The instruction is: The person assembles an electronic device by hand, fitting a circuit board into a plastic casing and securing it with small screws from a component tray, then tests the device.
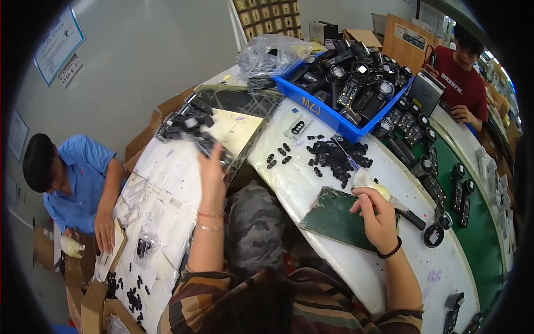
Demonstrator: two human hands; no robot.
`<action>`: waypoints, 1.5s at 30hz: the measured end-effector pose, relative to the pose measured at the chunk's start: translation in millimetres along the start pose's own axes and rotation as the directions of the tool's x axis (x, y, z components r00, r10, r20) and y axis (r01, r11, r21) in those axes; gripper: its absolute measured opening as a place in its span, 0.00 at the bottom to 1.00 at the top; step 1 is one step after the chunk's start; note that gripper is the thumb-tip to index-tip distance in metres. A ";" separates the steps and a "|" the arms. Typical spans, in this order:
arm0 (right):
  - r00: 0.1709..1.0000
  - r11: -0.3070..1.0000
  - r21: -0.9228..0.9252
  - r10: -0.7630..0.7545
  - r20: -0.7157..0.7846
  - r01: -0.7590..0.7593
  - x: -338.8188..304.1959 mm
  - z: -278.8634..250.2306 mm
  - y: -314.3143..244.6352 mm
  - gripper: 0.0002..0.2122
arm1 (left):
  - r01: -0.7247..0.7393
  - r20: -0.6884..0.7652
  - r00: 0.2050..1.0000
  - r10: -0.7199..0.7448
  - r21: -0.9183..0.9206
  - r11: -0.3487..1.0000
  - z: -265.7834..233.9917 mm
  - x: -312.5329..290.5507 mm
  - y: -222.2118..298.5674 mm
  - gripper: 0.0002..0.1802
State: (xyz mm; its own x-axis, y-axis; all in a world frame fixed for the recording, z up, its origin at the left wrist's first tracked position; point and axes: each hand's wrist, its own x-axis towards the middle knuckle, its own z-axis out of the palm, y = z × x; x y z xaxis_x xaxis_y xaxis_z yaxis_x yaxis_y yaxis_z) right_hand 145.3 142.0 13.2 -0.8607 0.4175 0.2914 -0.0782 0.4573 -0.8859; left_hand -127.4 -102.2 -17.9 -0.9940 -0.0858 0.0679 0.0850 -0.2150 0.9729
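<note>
My left hand reaches over the left table, its fingers closed around a black plastic device that is smeared by motion. Just beyond it, more black devices lie piled beside a cream-coloured board. Over the right table, my right hand hovers above a dark green mat with fingers loosely curled and apart; no object shows in them. A crumpled white and yellow item lies beyond its fingertips, and a black-handled tool is to its right. Small black parts lie heaped beyond the mat.
A blue bin full of black devices stands at the far right, beside a clear plastic bag. Several devices line the green strip. One person works at left, another at far right. Cardboard boxes stand lower left.
</note>
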 end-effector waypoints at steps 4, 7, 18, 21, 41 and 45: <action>0.993 0.997 0.013 -0.083 0.088 0.082 3.4 7.9 -7.3 0.08 | -0.080 -0.343 0.931 0.126 0.143 0.986 -99.6 147.7 -23.8 0.31; 0.994 0.998 0.006 -0.057 0.090 0.057 4.1 5.3 -1.0 0.08 | 0.276 -0.575 0.812 0.102 0.532 0.801 -120.4 194.2 -14.0 0.42; 0.995 0.992 -0.117 -0.045 0.093 0.056 7.6 2.6 17.8 0.08 | -0.809 0.761 0.548 0.346 0.377 0.452 119.3 52.4 -35.7 0.34; 0.998 0.986 -0.158 -0.042 0.047 0.049 9.4 -3.7 16.7 0.08 | -0.687 0.708 0.703 0.072 0.649 0.328 144.4 27.0 -44.3 0.32; 0.939 0.918 -0.383 0.032 0.341 0.108 117.8 50.3 29.4 0.07 | -0.601 0.994 0.068 0.087 -0.029 0.799 66.9 -128.9 -2.0 0.30; 0.991 0.996 -0.092 0.020 0.136 -0.007 40.5 6.8 12.1 0.05 | -0.553 0.991 0.054 0.122 -0.072 0.830 74.6 -129.0 -12.4 0.30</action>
State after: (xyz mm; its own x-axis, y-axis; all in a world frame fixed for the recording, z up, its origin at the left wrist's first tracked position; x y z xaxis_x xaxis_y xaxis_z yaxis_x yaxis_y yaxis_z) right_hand 106.1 159.2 11.8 -0.9224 0.3159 0.2221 -0.0254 0.5243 -0.8511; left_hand -5.3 -15.9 -22.3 -0.1115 0.9331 0.3418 0.6250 -0.2015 0.7541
